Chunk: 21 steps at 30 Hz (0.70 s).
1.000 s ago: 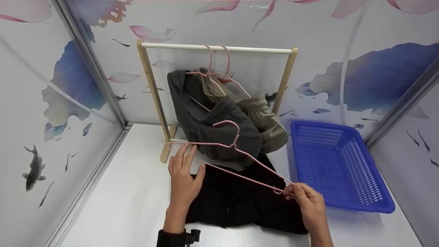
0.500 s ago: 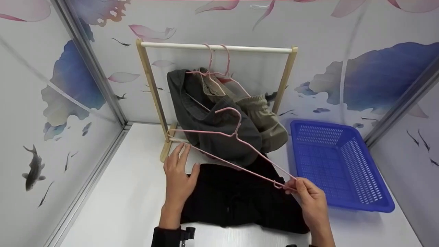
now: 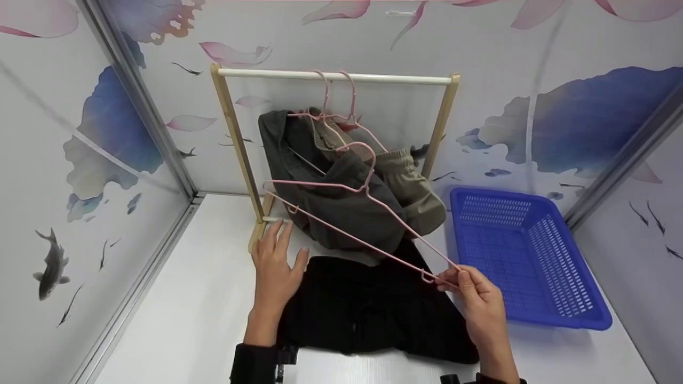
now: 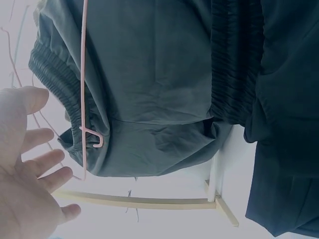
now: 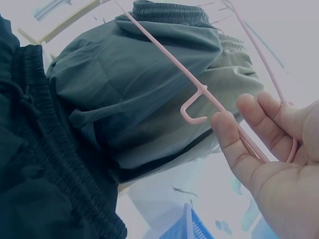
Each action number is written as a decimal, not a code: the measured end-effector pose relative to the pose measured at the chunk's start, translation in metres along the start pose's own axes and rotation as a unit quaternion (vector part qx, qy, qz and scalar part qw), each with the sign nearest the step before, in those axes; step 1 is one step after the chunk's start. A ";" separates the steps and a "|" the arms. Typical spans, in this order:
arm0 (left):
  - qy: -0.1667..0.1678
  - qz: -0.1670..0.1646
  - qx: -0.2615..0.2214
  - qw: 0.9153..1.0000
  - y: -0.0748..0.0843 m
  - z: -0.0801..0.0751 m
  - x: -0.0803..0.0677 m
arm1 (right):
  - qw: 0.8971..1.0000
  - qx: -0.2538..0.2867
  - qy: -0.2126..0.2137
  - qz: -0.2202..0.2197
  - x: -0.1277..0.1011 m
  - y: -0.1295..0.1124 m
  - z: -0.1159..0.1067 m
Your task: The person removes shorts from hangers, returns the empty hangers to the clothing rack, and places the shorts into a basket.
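My right hand (image 3: 477,298) pinches one end of a pink clothes hanger (image 3: 341,230), which is held up at a slant with its hook pointing upward. In the right wrist view the fingers curl round the hanger's corner, just past a small pink side hook (image 5: 193,110). My left hand (image 3: 277,266) has its fingers spread, apart from the hanger and below its far end. Beneath both hands a pair of black pants (image 3: 373,309) lies flat on the table, its gathered waistband (image 5: 37,74) showing in the right wrist view.
Behind stands a wooden rack with a white rail (image 3: 277,73). Dark grey pants (image 3: 341,213) and khaki pants (image 3: 411,186) hang from it on two pink hangers. A blue plastic basket (image 3: 496,256) sits on the white table (image 3: 176,298) at the right.
The hanger has been raised and moved away toward the rack, its left end lifting clear of my left hand. My left hand has drawn back slightly to the left; my right hand keeps its grip.
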<state>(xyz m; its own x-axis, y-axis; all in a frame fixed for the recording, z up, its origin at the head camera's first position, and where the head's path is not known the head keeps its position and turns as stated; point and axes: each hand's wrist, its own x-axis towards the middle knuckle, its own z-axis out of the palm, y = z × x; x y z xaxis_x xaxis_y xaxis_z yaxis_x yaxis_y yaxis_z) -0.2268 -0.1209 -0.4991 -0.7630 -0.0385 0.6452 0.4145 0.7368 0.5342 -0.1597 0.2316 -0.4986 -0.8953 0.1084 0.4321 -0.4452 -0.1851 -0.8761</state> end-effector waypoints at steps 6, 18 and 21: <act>-0.020 -0.004 0.011 1.000 -0.001 -0.001 0.006 | 1.000 -0.006 -0.001 0.002 0.006 -0.004 0.007; -0.039 -0.005 0.027 0.999 -0.008 0.000 0.015 | 0.999 -0.029 0.023 0.020 0.022 -0.011 0.028; -0.043 -0.003 0.030 0.999 -0.010 0.001 0.017 | 0.999 -0.036 0.026 0.025 0.026 -0.013 0.034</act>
<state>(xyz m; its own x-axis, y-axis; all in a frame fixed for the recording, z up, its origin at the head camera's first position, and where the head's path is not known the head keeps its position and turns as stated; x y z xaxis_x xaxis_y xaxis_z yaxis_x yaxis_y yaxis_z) -0.2444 -0.1288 -0.4940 -0.8061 0.0133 0.5917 0.3815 0.7760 0.5023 -0.1777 0.2033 -0.4686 -0.9132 0.1522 0.3781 -0.3969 -0.1213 -0.9098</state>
